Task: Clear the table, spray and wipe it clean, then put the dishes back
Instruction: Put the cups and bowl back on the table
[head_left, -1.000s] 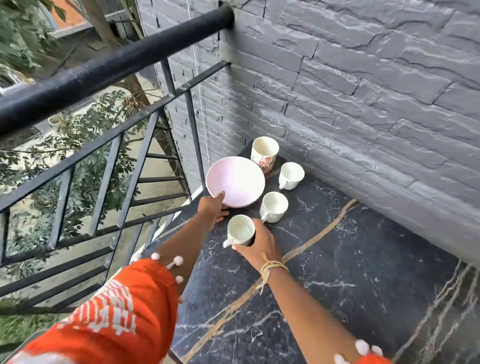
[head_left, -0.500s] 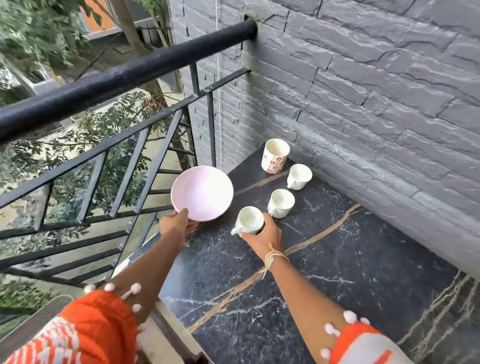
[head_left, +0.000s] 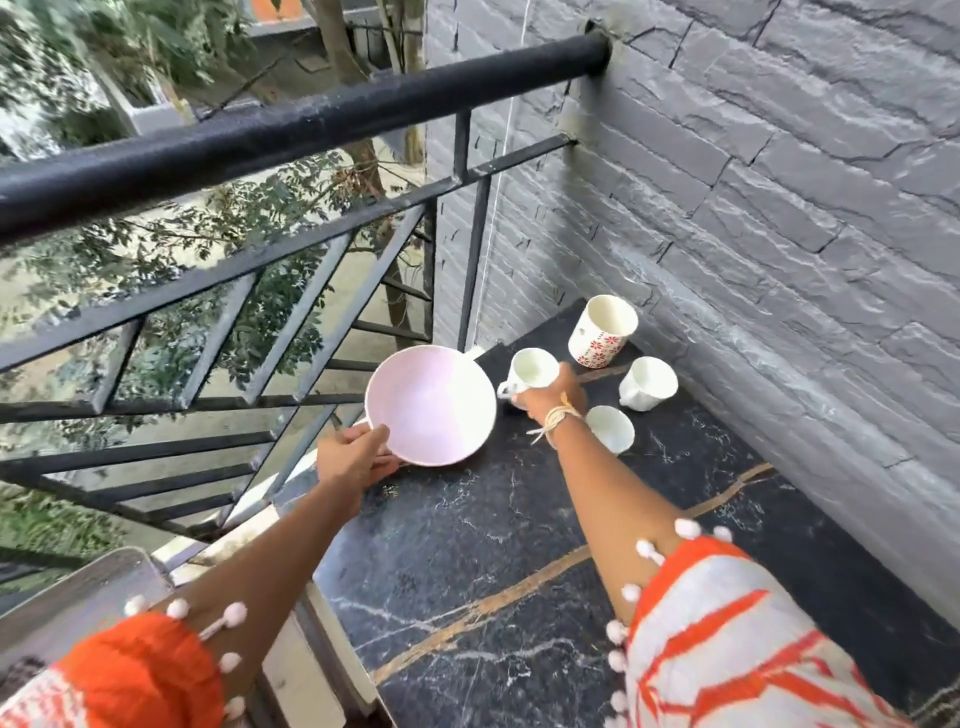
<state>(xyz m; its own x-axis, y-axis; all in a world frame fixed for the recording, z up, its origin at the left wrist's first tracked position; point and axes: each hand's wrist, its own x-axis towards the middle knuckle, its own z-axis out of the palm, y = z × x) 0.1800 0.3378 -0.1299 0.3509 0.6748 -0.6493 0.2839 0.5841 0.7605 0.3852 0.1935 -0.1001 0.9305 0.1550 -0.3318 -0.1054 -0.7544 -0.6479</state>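
Pink bowl (head_left: 430, 405) — gripped at its near rim by the left hand (head_left: 358, 460), tilted, at the table's (head_left: 519, 545) left edge. White cup (head_left: 531, 371) — gripped by the right hand (head_left: 550, 400) near the far left corner. Right of it stood a patterned mug (head_left: 601, 332) and two cups.

The bowl (head_left: 431, 402) is light pink. 3 cups (head_left: 647, 383) are white. The tall mug (head_left: 601, 331) has red flowers. The table (head_left: 519, 545) is black with gold lines.

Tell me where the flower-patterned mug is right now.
The flower-patterned mug stands at the table's far corner by the grey stone wall, just beyond two white cups, untouched by either hand.
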